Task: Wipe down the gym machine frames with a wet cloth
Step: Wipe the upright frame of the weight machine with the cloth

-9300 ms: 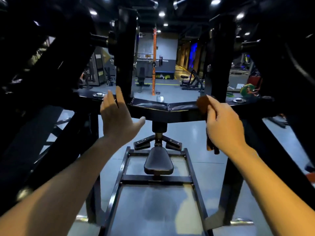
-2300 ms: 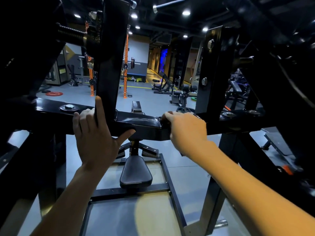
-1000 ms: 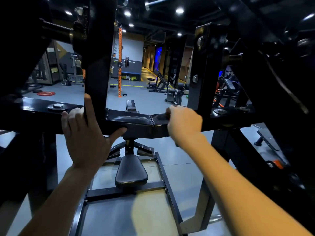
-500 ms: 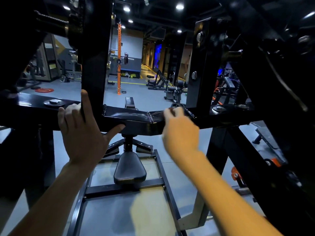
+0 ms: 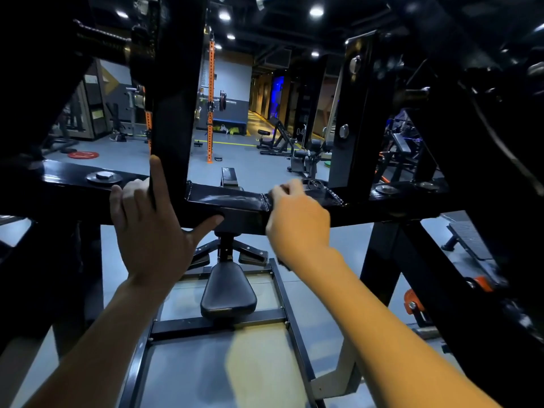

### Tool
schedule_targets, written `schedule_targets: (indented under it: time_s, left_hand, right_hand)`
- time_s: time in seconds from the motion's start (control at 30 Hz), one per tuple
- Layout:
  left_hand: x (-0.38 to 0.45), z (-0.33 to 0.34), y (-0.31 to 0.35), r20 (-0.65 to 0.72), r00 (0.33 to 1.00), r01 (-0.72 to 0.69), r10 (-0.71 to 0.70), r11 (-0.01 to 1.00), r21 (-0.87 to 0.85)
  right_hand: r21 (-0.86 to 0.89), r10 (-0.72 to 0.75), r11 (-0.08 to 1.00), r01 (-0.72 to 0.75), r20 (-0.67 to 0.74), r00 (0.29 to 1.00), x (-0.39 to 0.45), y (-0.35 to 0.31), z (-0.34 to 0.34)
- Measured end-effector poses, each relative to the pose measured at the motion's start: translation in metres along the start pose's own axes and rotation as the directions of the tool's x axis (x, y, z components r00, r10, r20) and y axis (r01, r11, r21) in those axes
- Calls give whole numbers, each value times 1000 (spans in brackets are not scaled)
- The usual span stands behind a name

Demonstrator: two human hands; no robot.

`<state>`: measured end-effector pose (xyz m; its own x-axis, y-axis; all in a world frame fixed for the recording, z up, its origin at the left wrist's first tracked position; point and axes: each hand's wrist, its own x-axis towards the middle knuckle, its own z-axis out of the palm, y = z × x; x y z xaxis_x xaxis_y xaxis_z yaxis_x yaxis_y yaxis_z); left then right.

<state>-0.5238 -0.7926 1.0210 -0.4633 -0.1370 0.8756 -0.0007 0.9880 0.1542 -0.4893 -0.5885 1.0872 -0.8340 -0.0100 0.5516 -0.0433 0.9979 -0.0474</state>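
- The right hand (image 5: 297,222) is working over the top of the black crossbar (image 5: 235,212), its fingers (image 5: 284,188) curling down onto the bar; the cloth itself is not showing here, so whether the fingers are closing on it cannot be told.
- The left hand (image 5: 153,228) is bracing flat where the crossbar is meeting the left upright (image 5: 173,98), index finger running up the upright, thumb spreading along the bar's front face, gripping nothing.
- Risk, as a judgement: the weld seam (image 5: 266,198) just beside the right fingers is looking rough, and a cloth dragging across it could be snagging or leaving the ridge unwiped.
- A wet bar could also be letting the bracing palm slip while the person is leaning in over the seat pad (image 5: 228,293).
- The crossbar is looking glossy, with pale smeary streaks between the two uprights, near the right hand.
- The bolt head (image 5: 103,175) left of the left hand is sitting proud, likely trapping grime.
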Motion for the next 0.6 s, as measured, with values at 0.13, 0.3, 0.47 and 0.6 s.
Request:
schedule_targets:
  time_s: [0.13, 0.3, 0.47, 0.6]
  left_hand:
    - [1, -1, 1, 1, 1000, 4, -4, 1000, -8]
    - [1, -1, 2, 13, 1000, 21, -21, 1000, -10]
    - [1, 0, 1, 8, 1000, 11, -11, 1000, -2]
    - [1, 1, 0, 1, 1000, 7, -7, 1000, -19]
  right_hand:
    - [-141, -125, 982, 121, -13, 992, 6, 32, -9]
    - [-190, 111, 974, -119, -52, 992, 25, 63, -13]
    - [106, -94, 990, 95, -12, 995, 20, 5, 5]
    - [-118, -40, 992, 46, 49, 998, 31, 38, -14]
